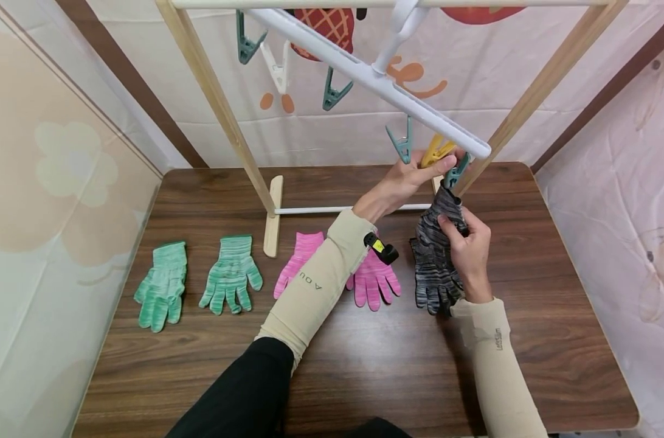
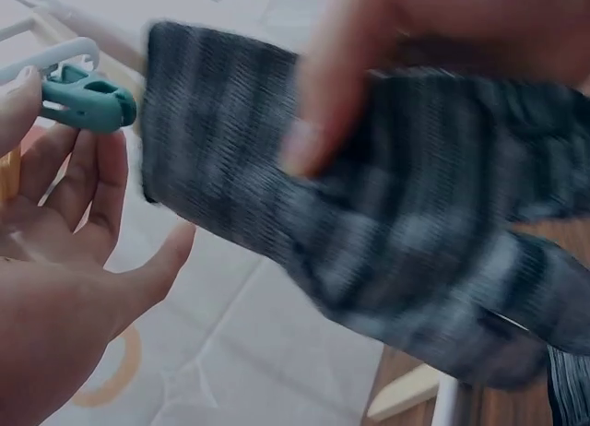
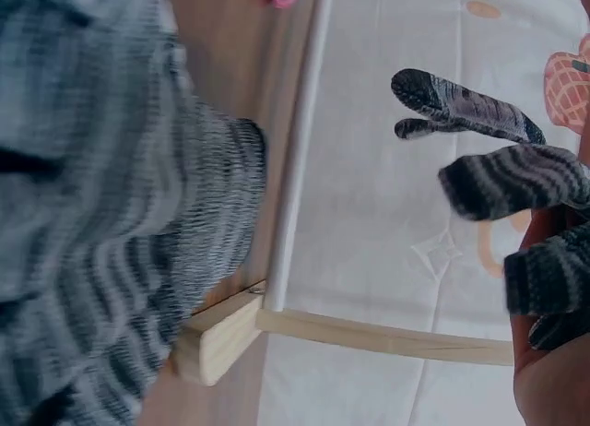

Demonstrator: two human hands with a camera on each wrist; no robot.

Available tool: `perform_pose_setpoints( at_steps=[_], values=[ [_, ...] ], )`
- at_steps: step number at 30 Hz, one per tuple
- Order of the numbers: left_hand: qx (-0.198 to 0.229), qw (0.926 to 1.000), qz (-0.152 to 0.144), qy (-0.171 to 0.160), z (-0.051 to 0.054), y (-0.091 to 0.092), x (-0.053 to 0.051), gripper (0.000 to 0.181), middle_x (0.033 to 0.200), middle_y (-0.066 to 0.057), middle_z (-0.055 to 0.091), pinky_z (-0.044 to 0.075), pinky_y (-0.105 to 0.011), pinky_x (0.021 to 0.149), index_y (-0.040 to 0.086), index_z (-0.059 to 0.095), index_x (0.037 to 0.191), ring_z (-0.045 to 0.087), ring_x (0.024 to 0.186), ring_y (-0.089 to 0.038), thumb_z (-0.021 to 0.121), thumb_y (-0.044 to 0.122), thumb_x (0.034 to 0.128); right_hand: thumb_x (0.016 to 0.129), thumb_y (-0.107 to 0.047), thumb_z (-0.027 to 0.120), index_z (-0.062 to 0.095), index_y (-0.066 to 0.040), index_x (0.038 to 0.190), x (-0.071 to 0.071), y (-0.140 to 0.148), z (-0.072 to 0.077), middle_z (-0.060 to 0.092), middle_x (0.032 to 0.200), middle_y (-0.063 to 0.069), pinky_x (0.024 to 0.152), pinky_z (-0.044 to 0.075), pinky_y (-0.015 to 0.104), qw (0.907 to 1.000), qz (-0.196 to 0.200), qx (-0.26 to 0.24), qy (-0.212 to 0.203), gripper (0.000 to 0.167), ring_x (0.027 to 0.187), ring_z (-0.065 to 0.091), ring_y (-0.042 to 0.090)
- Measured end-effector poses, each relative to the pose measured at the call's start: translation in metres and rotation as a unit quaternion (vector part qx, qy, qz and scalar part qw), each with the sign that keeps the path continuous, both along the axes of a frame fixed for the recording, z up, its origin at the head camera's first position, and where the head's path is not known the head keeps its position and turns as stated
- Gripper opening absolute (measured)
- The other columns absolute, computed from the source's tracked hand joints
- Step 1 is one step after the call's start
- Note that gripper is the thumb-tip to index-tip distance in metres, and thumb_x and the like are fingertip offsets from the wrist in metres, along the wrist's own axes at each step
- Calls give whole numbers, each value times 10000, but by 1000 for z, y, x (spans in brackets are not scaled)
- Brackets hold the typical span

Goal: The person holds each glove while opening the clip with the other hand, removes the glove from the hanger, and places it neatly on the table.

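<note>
At the right end of the white hanger (image 1: 376, 76), my left hand (image 1: 400, 185) pinches a teal clip (image 1: 455, 171). A yellow clip (image 1: 436, 151) hangs beside those fingers. My right hand (image 1: 470, 246) grips a dark grey striped knit glove (image 1: 438, 228), its cuff raised toward the teal clip. In the left wrist view a small gap shows between the clip (image 2: 92, 99) and the cuff (image 2: 207, 112). Another dark grey glove (image 1: 424, 283) lies on the table below, partly covered. In the right wrist view the glove's fingers (image 3: 498, 182) hang near my hand.
Other teal clips (image 1: 402, 143) and a white clip (image 1: 277, 70) hang along the hanger. Two green gloves (image 1: 165, 283) lie at left; two pink gloves (image 1: 376, 283) lie partly under my left arm. The wooden rack's posts (image 1: 217, 103) stand at the back of the table (image 1: 200, 371).
</note>
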State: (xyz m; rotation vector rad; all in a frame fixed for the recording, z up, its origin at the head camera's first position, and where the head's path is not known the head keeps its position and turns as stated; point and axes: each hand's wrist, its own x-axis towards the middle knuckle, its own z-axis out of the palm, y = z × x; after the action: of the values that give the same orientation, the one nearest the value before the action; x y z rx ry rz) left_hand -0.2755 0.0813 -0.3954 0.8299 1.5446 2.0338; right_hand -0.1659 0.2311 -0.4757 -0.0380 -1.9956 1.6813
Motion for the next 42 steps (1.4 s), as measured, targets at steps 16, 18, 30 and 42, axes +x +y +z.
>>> perform_pose_setpoints(
  at_steps=[16, 18, 30, 42],
  values=[
    [237, 9996, 116, -81, 11, 5, 0, 385, 1488, -145, 597, 495, -281, 1069, 0, 557, 1458, 584, 1321, -123, 500, 105, 1093, 908, 15, 705, 773, 56, 1059, 21, 35, 0, 770, 911, -135, 710, 540, 151, 9993, -295, -202, -140, 170, 786, 687, 14],
    [208, 9998, 34, 63, 11, 4, 1, 393, 1511, -145, 576, 486, -288, 1093, 1, 538, 1475, 564, 1341, -109, 479, 108, 1101, 904, 16, 709, 773, 51, 1040, 21, 40, -2, 766, 886, -138, 701, 532, 148, 9990, -344, -215, -178, 154, 770, 681, 11],
    [383, 9991, 156, -37, 10, -1, 3, 356, 1331, -201, 682, 542, -312, 1084, 0, 586, 1421, 715, 1159, -204, 505, 135, 1102, 924, -53, 714, 780, -40, 1012, 29, 66, -3, 742, 839, -155, 690, 517, 163, 9960, -663, -91, -588, 111, 729, 653, 6],
    [-496, 9935, 722, 725, -3, -27, 10, 363, 1349, -244, 675, 554, -295, 1044, -33, 597, 1393, 691, 1216, -222, 522, 169, 1102, 925, -62, 765, 773, -38, 1057, 34, 99, -3, 776, 875, -81, 659, 537, 153, 9892, -539, -943, -986, 134, 746, 693, 36]
  ],
)
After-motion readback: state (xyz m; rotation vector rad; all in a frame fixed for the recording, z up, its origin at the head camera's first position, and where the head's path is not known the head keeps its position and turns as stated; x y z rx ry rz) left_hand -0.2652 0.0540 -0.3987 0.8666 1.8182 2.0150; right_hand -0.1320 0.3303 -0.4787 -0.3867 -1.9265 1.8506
